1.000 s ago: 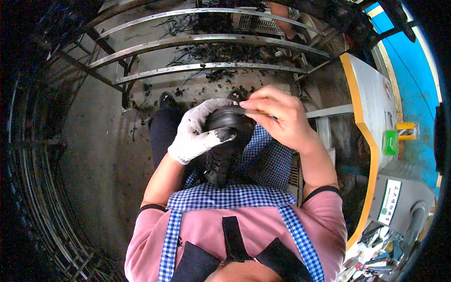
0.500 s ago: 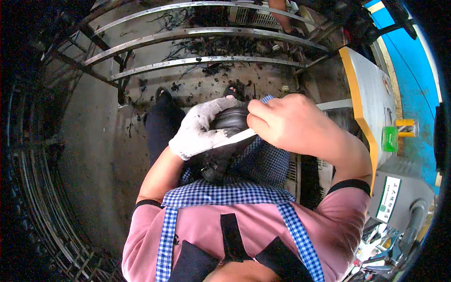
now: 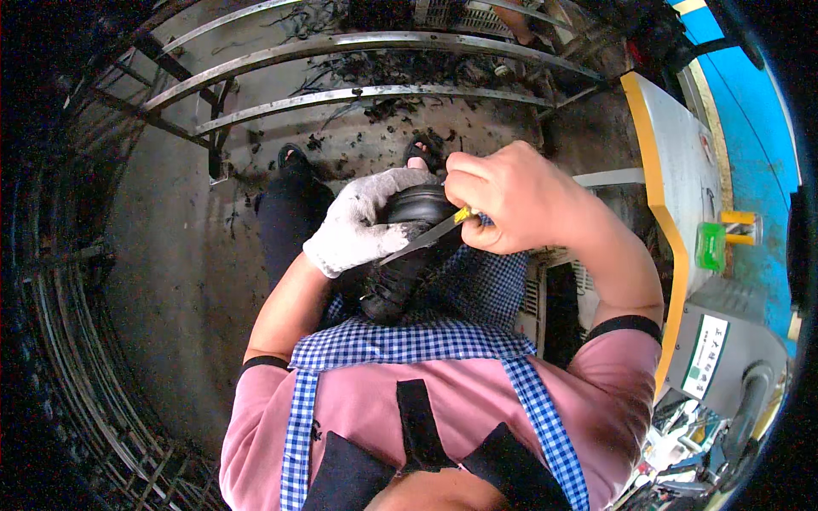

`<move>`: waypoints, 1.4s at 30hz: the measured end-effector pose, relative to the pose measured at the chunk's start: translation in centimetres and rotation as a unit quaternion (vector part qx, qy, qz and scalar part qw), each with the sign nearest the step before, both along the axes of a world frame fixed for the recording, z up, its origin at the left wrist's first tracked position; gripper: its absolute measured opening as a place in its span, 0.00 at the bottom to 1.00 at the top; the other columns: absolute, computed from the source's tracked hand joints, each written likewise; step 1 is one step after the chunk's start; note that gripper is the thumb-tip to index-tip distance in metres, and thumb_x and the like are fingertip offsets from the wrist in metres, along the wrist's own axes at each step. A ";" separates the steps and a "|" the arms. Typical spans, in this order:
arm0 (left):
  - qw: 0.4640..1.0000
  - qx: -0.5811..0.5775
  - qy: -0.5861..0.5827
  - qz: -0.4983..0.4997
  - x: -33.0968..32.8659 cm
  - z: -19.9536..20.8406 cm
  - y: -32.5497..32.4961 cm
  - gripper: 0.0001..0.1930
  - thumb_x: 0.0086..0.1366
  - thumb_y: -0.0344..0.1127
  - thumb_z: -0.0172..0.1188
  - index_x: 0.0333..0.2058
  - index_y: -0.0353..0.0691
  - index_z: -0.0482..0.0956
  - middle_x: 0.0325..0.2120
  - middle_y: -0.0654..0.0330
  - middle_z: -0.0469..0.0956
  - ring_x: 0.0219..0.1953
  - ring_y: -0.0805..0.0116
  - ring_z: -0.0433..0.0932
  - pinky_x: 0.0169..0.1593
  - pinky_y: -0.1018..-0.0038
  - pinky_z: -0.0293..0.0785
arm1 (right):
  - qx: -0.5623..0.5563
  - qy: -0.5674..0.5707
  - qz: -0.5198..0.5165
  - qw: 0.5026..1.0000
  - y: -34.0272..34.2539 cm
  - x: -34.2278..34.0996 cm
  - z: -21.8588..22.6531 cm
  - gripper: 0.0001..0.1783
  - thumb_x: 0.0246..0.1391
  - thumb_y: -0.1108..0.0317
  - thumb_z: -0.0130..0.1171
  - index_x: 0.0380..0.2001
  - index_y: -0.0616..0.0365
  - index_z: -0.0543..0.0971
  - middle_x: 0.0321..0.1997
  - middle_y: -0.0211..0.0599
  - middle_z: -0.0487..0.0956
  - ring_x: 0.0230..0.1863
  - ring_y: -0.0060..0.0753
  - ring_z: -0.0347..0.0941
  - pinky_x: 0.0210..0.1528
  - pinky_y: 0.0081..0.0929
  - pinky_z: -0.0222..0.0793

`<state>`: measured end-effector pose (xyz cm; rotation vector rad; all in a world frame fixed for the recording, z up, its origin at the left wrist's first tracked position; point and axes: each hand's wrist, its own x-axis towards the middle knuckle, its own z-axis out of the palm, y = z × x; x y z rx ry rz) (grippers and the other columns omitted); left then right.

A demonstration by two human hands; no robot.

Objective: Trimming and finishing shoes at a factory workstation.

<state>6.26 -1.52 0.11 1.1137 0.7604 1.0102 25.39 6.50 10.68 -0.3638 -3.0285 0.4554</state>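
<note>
Here, bent right fingers (image 3: 469, 183) around knife (image 3: 429, 239)

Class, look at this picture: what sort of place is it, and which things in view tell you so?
Probably a workshop or small factory: dark scraps lie strewn around a metal rack, what looks like a grey machine stands at the right, and the right hand holds a yellow-handled blade.

Black ridged piece (image 3: 419, 207), partly covered by left hand (image 3: 358, 220); yellow knife handle (image 3: 463, 215), mostly inside right hand (image 3: 511, 200); metal rack (image 3: 375, 40), cut off at top; jumbled items (image 3: 677, 464), lower right, too small to tell.
</note>
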 end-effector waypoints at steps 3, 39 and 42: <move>0.999 -0.022 -0.032 -0.006 0.1 -0.2 0.0 0.35 0.46 0.44 0.68 0.49 0.30 0.67 0.41 0.58 0.74 0.43 0.72 0.73 0.51 0.75 0.66 | -0.086 0.023 -0.013 0.996 0.6 0.2 -0.5 0.10 0.33 0.68 0.55 0.21 0.58 0.68 0.23 0.40 0.69 0.23 0.46 0.70 0.23 0.38 0.66; 0.815 -0.212 -0.416 0.343 -6.5 -4.2 3.7 0.31 0.59 0.62 0.45 0.51 0.43 0.68 0.50 0.56 0.70 0.51 0.55 0.69 0.54 0.58 0.66 | -0.177 0.314 -0.276 0.891 -5.8 -0.8 -7.9 0.46 0.27 0.68 0.73 0.54 0.60 0.63 0.50 0.46 0.72 0.50 0.42 0.71 0.51 0.32 0.67; 0.840 -0.165 -0.424 0.296 -6.1 -3.1 3.3 0.32 0.59 0.63 0.45 0.52 0.44 0.66 0.48 0.55 0.71 0.47 0.56 0.71 0.51 0.60 0.68 | -0.471 0.428 -0.385 0.668 -4.9 1.1 -10.0 0.44 0.27 0.78 0.67 0.54 0.60 0.62 0.49 0.37 0.70 0.50 0.36 0.68 0.56 0.32 0.61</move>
